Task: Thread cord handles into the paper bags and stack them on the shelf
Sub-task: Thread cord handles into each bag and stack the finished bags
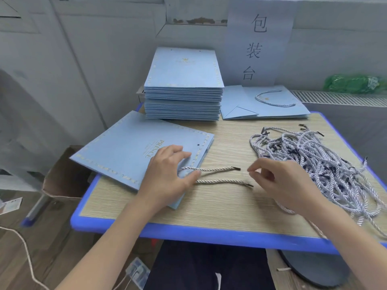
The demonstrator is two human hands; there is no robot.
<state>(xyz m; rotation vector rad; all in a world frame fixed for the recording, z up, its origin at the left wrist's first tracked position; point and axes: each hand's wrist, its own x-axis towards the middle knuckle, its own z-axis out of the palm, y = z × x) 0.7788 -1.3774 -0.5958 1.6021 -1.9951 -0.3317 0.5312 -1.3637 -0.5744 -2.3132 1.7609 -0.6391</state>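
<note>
Pale blue paper bag [134, 151] is laid flat at centre left on the counter [219, 204], pressed by the left hand [167, 174], whose fingers grasp a cord [217, 174]. The right hand [278, 181] is held beside both cord ends, fingers curled, nothing gripped.

left hand [167, 172]: bare, no sleeve | right hand [287, 183]: bare, no sleeve | lap: dark trousers [209, 266]

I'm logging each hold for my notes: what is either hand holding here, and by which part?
The left hand holds the grey twisted cord handle at its looped middle, both tipped ends free. The right hand holds nothing.
</note>
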